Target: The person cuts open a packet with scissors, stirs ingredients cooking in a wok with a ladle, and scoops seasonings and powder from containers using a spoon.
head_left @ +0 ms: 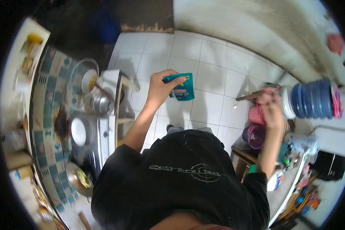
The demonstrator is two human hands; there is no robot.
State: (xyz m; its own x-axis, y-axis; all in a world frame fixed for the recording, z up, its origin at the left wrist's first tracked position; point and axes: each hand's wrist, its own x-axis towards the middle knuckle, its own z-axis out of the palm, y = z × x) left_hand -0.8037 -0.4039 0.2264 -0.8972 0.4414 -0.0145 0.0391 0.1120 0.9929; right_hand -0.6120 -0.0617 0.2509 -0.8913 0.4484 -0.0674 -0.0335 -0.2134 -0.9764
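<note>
My left hand [163,87] is closed on a small teal sachet [184,92] with pink and yellow print, thumb across its front, held over the tiled floor. Out to the right, my right hand [271,107] is smeared by motion, so its fingers do not show clearly. Around it are a dark, thin shape [283,75] and a brown, wood-like piece [250,96]; whether the hand holds either cannot be made out. Just beyond that hand lies a large blue water jug [312,99] with a white collar.
On the left counter are a stove [103,132], a white bowl [79,131], a metal pot [101,104], a clear basin [74,78] and a wok [77,179] with food. Pink [256,115] and purple [256,137] buckets stand at right, near a cluttered counter [285,195].
</note>
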